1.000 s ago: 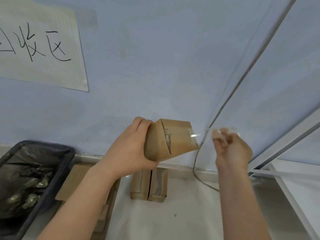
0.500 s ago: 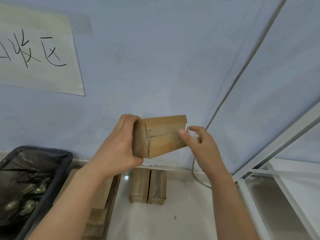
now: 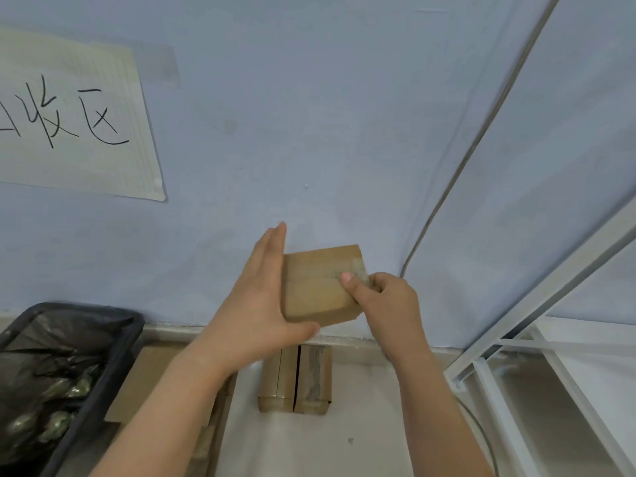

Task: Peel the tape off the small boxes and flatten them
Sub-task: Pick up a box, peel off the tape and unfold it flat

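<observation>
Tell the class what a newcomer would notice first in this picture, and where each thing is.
At the centre, a small cardboard box is held up before the blue wall: the left hand braces its left side with straight fingers while the right hand pinches clear tape at its right edge. Upper left hangs a handwritten paper sign; lower left sits a black bin.

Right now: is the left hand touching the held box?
Touching. The head view shows the left hand with straight fingers flat against the left side of the held box and the thumb under its bottom edge.
</observation>
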